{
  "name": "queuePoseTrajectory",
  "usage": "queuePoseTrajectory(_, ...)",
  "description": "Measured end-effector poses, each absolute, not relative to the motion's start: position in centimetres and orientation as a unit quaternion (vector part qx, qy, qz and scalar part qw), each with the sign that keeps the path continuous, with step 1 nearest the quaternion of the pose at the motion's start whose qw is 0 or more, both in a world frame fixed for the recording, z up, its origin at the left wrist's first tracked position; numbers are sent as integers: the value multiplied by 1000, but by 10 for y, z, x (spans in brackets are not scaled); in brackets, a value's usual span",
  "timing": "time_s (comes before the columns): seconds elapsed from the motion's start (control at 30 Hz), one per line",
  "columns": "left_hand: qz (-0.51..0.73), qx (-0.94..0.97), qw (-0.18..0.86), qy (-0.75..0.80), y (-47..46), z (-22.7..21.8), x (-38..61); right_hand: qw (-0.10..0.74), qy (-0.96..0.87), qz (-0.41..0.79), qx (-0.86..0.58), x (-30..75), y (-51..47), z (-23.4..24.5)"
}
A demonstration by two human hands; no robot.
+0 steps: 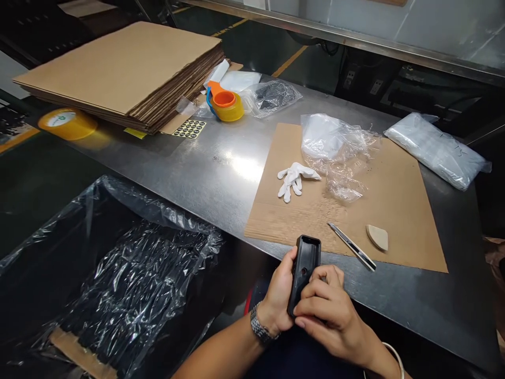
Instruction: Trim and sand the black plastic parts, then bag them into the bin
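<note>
A black plastic part [304, 263], long and hollow like a small housing, is held upright just in front of the metal table's [221, 163] near edge. My left hand [278, 297], with a metal watch on the wrist, grips it from the left side. My right hand [329, 310] closes on its lower right side, fingers curled against the plastic. On the brown cardboard sheet [398, 200] just beyond lie a slim metal knife [352, 246], a small beige wedge [377, 237] and a white glove [295, 179].
Crumpled clear plastic bags [339, 150] lie on the sheet, and a filled bag [437, 150] sits at far right. A stack of cardboard [126, 68], tape rolls [68, 123], an orange tape dispenser [224, 102] and a sticker sheet [190, 128] occupy the far left. A plastic-lined box of black parts [130, 295] stands below left.
</note>
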State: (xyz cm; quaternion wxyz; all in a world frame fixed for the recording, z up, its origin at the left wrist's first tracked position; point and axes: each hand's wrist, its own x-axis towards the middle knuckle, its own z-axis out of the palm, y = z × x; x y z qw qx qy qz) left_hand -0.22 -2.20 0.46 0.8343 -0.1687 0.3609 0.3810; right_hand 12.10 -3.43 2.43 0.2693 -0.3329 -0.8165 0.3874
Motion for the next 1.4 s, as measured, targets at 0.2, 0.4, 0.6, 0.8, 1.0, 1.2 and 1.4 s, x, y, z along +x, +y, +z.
queuePoseTrajectory(0.2, 373, -162, 857, 316, -24, 6, 0, 269, -814, 428, -285, 129, -30, 21)
queuePoseTrajectory(0.4, 344, -114, 857, 366, -23, 4, -4, 404, -705, 449, -373, 149, -31, 14)
queuePoseTrajectory(0.6, 332, -73, 869, 360, -21, 0, -6, 369, -727, 432, -386, 157, -37, 20)
queuePoseTrajectory(0.8, 303, -91, 874, 369, -19, 5, -7, 315, -778, 406, -362, 154, -41, 25)
queuePoseTrajectory(1.0, 329, -94, 862, 373, -19, 3, -7, 292, -870, 234, -322, 142, -48, 26)
queuePoseTrajectory(1.2, 377, -109, 826, 406, -15, 8, -7, 358, -839, 169, -373, 140, -56, 9)
queuePoseTrajectory(1.4, 390, -84, 823, 404, -17, 7, -8, 346, -761, 342, -430, 144, -54, 9)
